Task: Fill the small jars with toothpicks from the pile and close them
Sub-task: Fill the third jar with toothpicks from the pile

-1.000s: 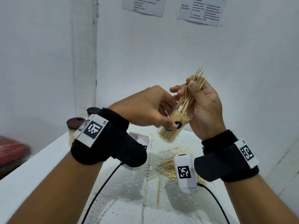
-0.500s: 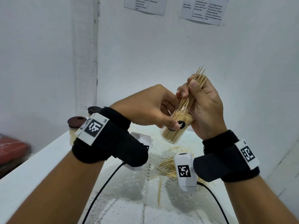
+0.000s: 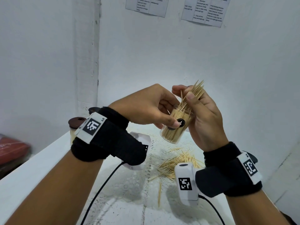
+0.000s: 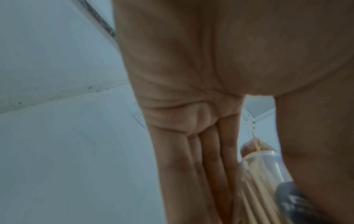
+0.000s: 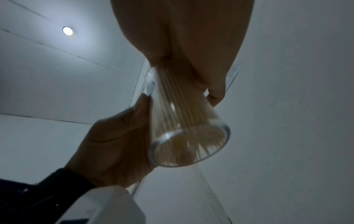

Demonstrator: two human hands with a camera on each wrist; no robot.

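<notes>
table (image 3: pixel 40 161) w/ loose toothpick pile (image 3: pixel 177 163), head view only | L hand (image 3: pixel 146 108) fingers curled round clear jar (image 3: pixel 174 129), held tilted above pile | R hand (image 3: pixel 204 117) pinches toothpick bundle (image 3: pixel 193 96) into jar mouth | R wrist view alone shows jar base (image 5: pixel 188 145)

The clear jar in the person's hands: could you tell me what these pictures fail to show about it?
- Clear jar mouth: head view, hidden by the right hand and its toothpick bundle.
- Black label wording: too small; blurred in the left wrist view.
- Its lid: not visible in any view.
</notes>
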